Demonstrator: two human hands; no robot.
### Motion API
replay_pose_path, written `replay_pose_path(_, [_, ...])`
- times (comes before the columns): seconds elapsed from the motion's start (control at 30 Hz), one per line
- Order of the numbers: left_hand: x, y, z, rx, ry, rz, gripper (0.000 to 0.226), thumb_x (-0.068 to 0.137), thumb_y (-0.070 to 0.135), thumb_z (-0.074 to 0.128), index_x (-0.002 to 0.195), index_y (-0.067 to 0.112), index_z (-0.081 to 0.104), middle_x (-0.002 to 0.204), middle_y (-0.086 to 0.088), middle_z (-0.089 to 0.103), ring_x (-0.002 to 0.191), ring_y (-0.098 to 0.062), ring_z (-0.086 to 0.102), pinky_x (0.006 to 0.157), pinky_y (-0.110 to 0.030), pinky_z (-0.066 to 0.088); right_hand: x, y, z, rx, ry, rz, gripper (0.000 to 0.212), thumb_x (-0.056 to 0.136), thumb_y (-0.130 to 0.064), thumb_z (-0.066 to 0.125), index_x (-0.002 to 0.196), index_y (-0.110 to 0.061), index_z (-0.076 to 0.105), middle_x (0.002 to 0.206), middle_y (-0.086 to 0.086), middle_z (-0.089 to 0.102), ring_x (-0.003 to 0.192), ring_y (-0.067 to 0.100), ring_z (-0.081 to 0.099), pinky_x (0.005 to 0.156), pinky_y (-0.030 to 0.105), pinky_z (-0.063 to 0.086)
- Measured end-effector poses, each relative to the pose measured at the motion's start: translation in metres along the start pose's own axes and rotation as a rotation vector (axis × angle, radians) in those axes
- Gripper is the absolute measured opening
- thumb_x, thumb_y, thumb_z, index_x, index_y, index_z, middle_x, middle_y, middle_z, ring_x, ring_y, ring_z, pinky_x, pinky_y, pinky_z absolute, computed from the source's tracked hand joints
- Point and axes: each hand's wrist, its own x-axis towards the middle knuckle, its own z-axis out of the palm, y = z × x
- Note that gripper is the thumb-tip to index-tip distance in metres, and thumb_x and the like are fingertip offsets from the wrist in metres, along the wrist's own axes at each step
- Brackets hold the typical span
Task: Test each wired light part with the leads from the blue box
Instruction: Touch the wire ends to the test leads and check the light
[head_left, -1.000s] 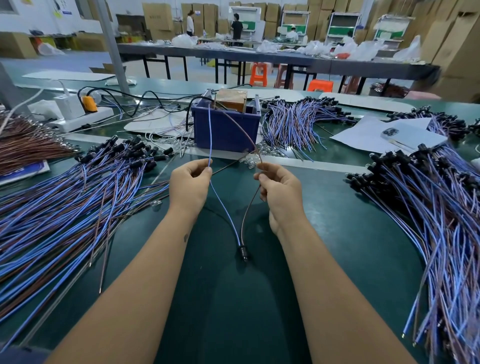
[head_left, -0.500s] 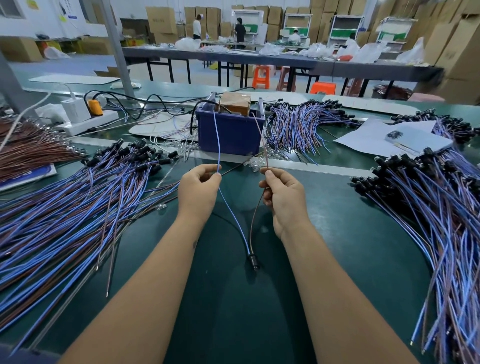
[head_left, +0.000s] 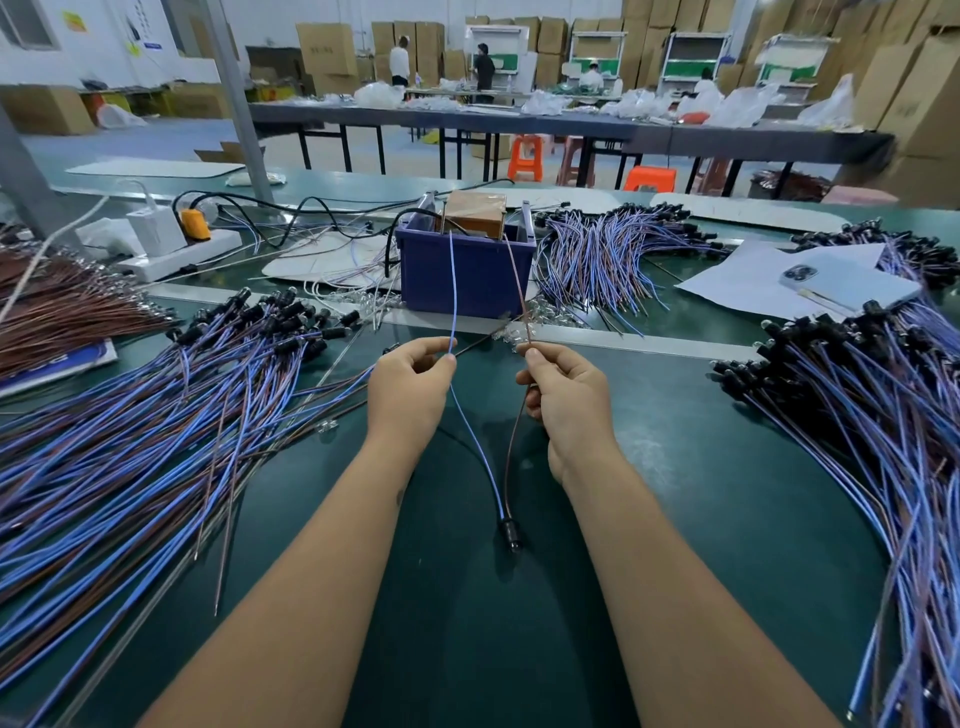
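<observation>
Left hand (head_left: 410, 387) raised over the green bench mat (head_left: 675, 493), thumb and forefinger pinched together on two blue wires at one spot: the blue lead (head_left: 453, 280) running up to the blue box (head_left: 465, 273), and the blue wire (head_left: 475, 447) of the light part hanging below. Right hand (head_left: 563, 397) level with it and just beside it, fingers curled, pinching the brown lead (head_left: 517, 278) from the same box against the part's brown wire (head_left: 511, 452). Both part wires drooping between the forearms and meeting at the black lamp holder (head_left: 510, 532), low over the mat near the wearer; cannot tell whether resting or just clear of the surface, nor whether lit. Blue box standing upright beyond the hands on the far edge of the mat, a brown block (head_left: 477, 212) sticking out of its top. Large fan of blue-and-brown wired parts (head_left: 135, 441) spread to the left, black heads toward the box. Similar heap (head_left: 883, 415) to the right, another bundle (head_left: 608, 254) right of the box. White power strip (head_left: 179, 254) with an orange plug (head_left: 194, 224) at far left. Phone (head_left: 847, 283) lying on white paper (head_left: 737, 283) at far right.
</observation>
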Motion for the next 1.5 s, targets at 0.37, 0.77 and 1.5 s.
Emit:
replay_pose_path(0.37, [0.0014, -0.0020, -0.0002, -0.003, 0.012, -0.010, 0.017, 0.089, 0.018, 0.062, 0.092, 0.033, 0.068, 0.065, 0.009, 0.055, 0.064, -0.012, 0.051, 0.066, -0.027, 0.045, -0.0001, -0.0002, -0.0003, -0.038, -0.010, -0.012, 0.016, 0.097, -0.010, 0.055, 0.094, -0.014, 0.070, 0.067, 0.000, 0.057, 0.047, 0.001, 0.043, 0.046, 0.013, 0.036])
replay_pose_path(0.77, [0.0062, -0.0018, -0.0004, -0.001, 0.026, -0.042, 0.022, 0.088, 0.019, 0.064, 0.084, 0.040, 0.067, 0.074, 0.001, 0.065, 0.067, -0.016, 0.056, 0.071, -0.037, 0.051, 0.0005, -0.0011, 0.0020, -0.035, -0.001, -0.005, 0.020, 0.096, -0.009, 0.056, 0.086, -0.021, 0.069, 0.062, -0.002, 0.057, 0.041, -0.002, 0.043, 0.041, 0.012, 0.035])
replay_pose_path(1.5, [0.0022, 0.0024, -0.0013, -0.029, 0.013, -0.059, 0.022, 0.088, 0.019, 0.064, 0.088, 0.040, 0.068, 0.071, 0.011, 0.065, 0.067, -0.011, 0.058, 0.074, -0.034, 0.052, -0.0027, -0.0038, 0.0008, -0.061, -0.006, 0.013, 0.015, 0.096, -0.009, 0.055, 0.094, -0.015, 0.069, 0.066, -0.001, 0.057, 0.043, -0.002, 0.044, 0.044, 0.012, 0.037])
